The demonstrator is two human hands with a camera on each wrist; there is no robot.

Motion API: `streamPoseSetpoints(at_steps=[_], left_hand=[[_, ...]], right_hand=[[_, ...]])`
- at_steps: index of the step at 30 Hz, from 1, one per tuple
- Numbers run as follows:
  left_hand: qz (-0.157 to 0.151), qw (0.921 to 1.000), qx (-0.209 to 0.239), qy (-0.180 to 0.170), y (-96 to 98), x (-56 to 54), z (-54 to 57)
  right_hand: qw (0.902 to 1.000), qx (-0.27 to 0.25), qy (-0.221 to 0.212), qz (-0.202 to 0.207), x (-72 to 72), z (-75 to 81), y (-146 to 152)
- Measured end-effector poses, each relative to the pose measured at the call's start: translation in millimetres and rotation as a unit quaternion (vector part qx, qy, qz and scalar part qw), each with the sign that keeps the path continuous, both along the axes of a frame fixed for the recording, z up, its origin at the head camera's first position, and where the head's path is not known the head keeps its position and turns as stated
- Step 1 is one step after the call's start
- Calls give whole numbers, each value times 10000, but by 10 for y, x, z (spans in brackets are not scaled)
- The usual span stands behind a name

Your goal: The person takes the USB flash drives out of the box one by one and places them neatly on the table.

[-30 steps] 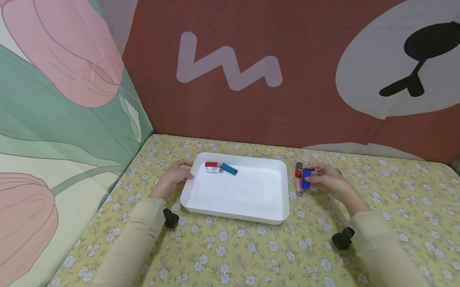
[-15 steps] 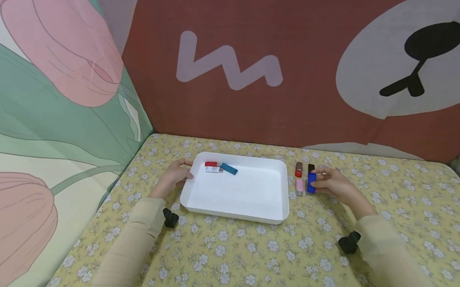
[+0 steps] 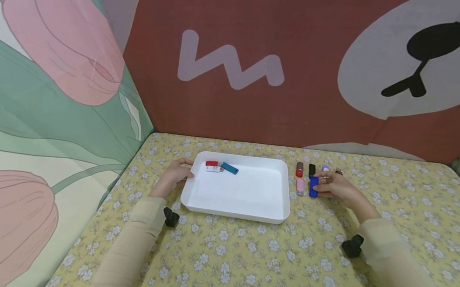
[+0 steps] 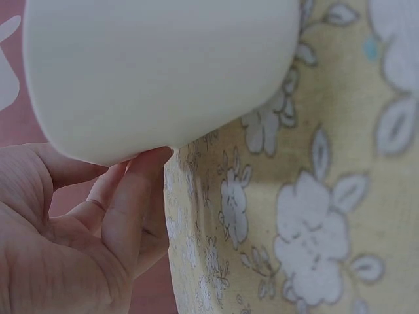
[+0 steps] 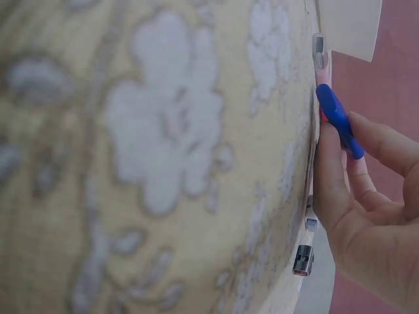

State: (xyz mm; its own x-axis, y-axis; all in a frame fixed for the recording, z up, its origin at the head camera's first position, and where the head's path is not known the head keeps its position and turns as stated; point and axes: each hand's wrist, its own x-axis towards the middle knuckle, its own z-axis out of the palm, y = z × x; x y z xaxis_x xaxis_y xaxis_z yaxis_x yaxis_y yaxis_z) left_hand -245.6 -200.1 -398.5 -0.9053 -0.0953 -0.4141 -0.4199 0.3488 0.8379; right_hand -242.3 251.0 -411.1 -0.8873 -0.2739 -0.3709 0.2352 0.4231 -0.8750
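Observation:
A white tray (image 3: 239, 192) lies on the flowered cloth. My left hand (image 3: 174, 175) grips its left rim between thumb and fingers, which the left wrist view shows pinching the tray wall (image 4: 163, 78). Inside, near the back left corner, are a red USB stick (image 3: 211, 163), a white USB stick (image 3: 213, 169) and a teal USB stick (image 3: 230, 168). Right of the tray, my right hand (image 3: 338, 187) pinches a blue USB stick (image 3: 313, 187) between thumb and fingers. The right wrist view shows this blue stick (image 5: 337, 118) edge-on, close to the cloth.
Around the right hand lie a dark red USB stick (image 3: 299, 169), a pink one (image 3: 300, 185), a black one (image 3: 312, 170) and a lavender one (image 3: 325, 168). Another small stick (image 3: 339, 171) is partly hidden behind the hand. An upright printed panel (image 3: 232, 113) stands behind the table.
My right hand has moved the blue USB stick rightward and slightly nearer, away from the pink and dark red ones, uncovering the black and lavender sticks. The left hand and tray stay put.

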Motion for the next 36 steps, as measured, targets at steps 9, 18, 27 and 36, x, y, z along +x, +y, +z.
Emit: streamPoseSetpoints(at_steps=[9, 18, 27, 36], left_hand=[[4, 10000, -4, -27, 17, 15, 26], [-56, 10000, -6, 80, 6, 13, 26], [-24, 10000, -50, 31, 16, 1, 10], [-26, 10000, -77, 38, 18, 15, 15]], right_hand=[[10000, 48, 40, 74, 3, -15, 5], [9998, 162, 116, 90, 2, -27, 6], [9986, 459, 211, 150, 10, -20, -3], [9971, 694, 269, 171, 18, -6, 2]])
